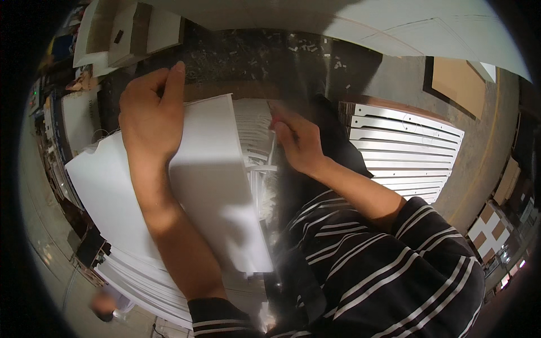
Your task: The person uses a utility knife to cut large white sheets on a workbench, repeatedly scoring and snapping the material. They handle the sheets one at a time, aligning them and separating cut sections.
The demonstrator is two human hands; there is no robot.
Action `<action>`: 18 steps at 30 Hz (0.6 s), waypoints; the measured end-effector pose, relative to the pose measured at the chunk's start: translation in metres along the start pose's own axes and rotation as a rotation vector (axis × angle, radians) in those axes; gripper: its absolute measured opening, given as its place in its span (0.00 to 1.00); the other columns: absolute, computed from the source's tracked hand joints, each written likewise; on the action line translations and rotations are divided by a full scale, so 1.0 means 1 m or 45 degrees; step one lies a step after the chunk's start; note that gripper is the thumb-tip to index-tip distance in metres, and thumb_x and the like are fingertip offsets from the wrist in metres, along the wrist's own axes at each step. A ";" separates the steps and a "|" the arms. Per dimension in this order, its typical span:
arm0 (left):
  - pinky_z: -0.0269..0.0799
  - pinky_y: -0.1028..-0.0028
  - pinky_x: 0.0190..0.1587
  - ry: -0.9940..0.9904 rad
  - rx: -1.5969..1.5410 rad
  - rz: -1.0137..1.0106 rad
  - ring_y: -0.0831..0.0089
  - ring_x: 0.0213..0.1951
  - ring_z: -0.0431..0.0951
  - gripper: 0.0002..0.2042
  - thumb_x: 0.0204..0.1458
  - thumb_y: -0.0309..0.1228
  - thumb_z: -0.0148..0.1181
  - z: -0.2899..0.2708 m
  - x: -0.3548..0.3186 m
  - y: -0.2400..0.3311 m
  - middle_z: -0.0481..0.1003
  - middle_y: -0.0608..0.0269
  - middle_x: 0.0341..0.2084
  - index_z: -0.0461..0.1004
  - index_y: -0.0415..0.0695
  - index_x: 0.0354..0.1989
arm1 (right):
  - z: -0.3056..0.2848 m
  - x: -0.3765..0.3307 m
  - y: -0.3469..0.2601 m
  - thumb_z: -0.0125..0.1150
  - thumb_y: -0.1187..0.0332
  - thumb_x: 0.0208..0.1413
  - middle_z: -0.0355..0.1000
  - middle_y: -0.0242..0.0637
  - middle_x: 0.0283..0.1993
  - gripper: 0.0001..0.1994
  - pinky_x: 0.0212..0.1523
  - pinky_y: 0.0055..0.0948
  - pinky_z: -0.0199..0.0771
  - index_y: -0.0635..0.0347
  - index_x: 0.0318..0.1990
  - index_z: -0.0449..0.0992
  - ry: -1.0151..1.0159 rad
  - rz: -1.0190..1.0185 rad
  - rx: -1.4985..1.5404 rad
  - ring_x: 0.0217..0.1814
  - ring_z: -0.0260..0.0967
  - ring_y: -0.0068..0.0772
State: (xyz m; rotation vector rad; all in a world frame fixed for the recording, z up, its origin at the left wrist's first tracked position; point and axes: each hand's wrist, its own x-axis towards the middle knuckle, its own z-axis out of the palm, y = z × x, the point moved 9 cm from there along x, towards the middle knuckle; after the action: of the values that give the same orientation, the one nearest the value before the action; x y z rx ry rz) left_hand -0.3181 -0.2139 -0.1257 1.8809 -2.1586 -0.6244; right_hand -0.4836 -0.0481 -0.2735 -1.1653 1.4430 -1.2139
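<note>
A large white panel (211, 169) lies tilted in front of me, with one straight edge facing right. My left hand (149, 110) reaches past the panel's far edge, its wrist over the white surface. Its fingers are curled and the thumb points away; whatever they may hold is hidden. My right hand (301, 139) is closed around a small red-handled tool (275, 120), right of the panel's far corner. The tool's thin tip is too blurred to name its kind. Stacked white sheets (253, 138) show their layered edges between the panel and my right hand.
Silvery-white slotted strips (403, 149) lie side by side at the right. Pale boards (163, 31) stand at the far left. A large white surface (383, 25) spans the far side. White scraps (304, 48) litter the dark floor. A brown board (456, 87) lies far right.
</note>
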 end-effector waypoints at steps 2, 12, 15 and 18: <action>0.61 0.62 0.29 0.007 -0.022 0.009 0.60 0.22 0.59 0.20 0.63 0.40 0.59 0.000 0.002 0.000 0.65 0.48 0.17 0.72 0.33 0.27 | -0.001 0.006 -0.019 0.57 0.73 0.63 0.76 0.40 0.41 0.23 0.43 0.32 0.76 0.62 0.66 0.72 0.024 -0.147 0.053 0.38 0.75 0.38; 0.54 0.67 0.26 0.003 -0.050 0.004 0.75 0.22 0.55 0.21 0.65 0.36 0.59 0.001 0.002 0.001 0.58 0.60 0.14 0.68 0.32 0.24 | 0.006 0.025 -0.077 0.61 0.71 0.60 0.76 0.38 0.38 0.26 0.41 0.33 0.77 0.64 0.67 0.72 -0.018 -0.431 0.012 0.38 0.75 0.39; 0.53 0.68 0.26 -0.006 -0.079 -0.019 0.76 0.21 0.55 0.21 0.65 0.36 0.59 0.001 0.002 -0.001 0.57 0.63 0.14 0.68 0.33 0.23 | 0.007 0.023 -0.077 0.61 0.71 0.61 0.76 0.38 0.38 0.25 0.41 0.34 0.77 0.64 0.66 0.72 -0.022 -0.449 0.011 0.38 0.75 0.39; 0.53 0.68 0.26 0.000 -0.078 -0.004 0.77 0.21 0.55 0.21 0.65 0.36 0.59 0.000 0.002 0.000 0.57 0.64 0.14 0.68 0.33 0.23 | 0.007 0.023 -0.077 0.61 0.70 0.61 0.76 0.38 0.38 0.25 0.40 0.34 0.77 0.64 0.66 0.72 -0.029 -0.436 0.018 0.38 0.75 0.39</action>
State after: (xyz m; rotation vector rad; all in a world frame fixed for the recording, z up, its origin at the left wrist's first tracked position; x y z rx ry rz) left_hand -0.3188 -0.2158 -0.1262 1.8537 -2.1124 -0.6830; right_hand -0.4718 -0.0777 -0.1994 -1.4532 1.2470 -1.4336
